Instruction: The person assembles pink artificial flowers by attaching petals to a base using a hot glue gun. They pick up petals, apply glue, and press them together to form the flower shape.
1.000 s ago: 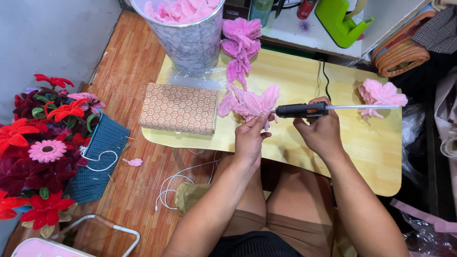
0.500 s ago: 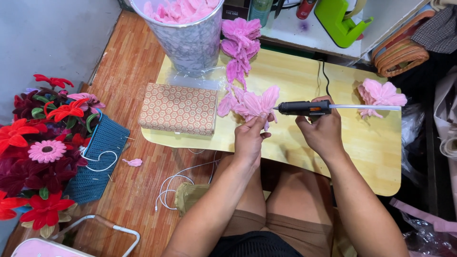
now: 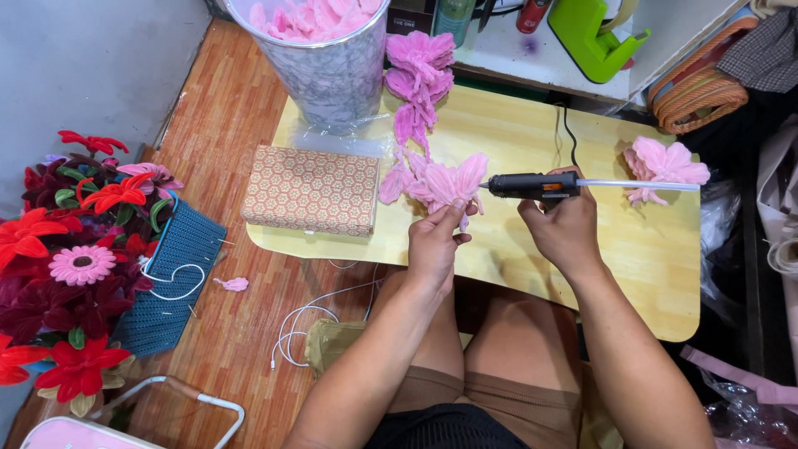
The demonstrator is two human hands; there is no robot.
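My left hand (image 3: 436,239) holds a pink fuzzy flower (image 3: 453,183) upright over the low yellow table (image 3: 515,241). My right hand (image 3: 565,229) grips a black hot glue gun (image 3: 532,185), its nozzle pointing left at the flower's petals and a clear glue stick jutting out to the right. A string of finished pink flowers (image 3: 418,83) trails from the held flower toward the back of the table. Another pink flower (image 3: 662,166) lies at the table's right end.
A patterned box (image 3: 312,191) sits on the table's left part, behind it a metal bucket (image 3: 328,62) of pink petals. Red and pink flowers (image 3: 71,249) and a blue woven bag (image 3: 170,274) stand on the wooden floor at left. A white cable (image 3: 307,320) lies by my knees.
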